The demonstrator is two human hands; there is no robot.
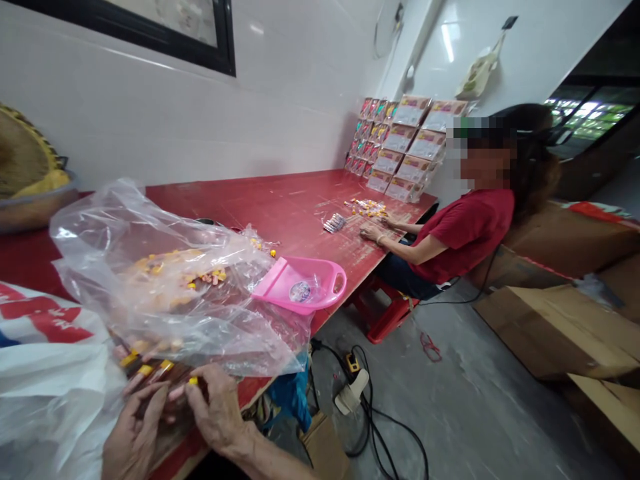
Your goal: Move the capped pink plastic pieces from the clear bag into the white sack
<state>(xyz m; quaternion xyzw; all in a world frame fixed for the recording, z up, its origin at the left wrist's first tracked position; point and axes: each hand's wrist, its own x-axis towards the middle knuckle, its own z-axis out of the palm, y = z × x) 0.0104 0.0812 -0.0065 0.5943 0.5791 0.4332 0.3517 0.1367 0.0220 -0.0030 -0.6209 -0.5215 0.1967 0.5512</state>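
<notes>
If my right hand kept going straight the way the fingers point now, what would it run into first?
Most likely the small yellow-capped tubes at the fingertips of the right hand, with the left hand just beyond. The clear plastic bag lies further up the red table; depth is hard to judge.

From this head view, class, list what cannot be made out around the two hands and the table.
- Left hand: its lower part is cut off by the bottom edge.
- Yellow-capped tubes: too small and blurred to count; the clear plastic bag covers some.
- Stacked boxes: print too small to read.
- Right hand: its grip is unclear.
</notes>
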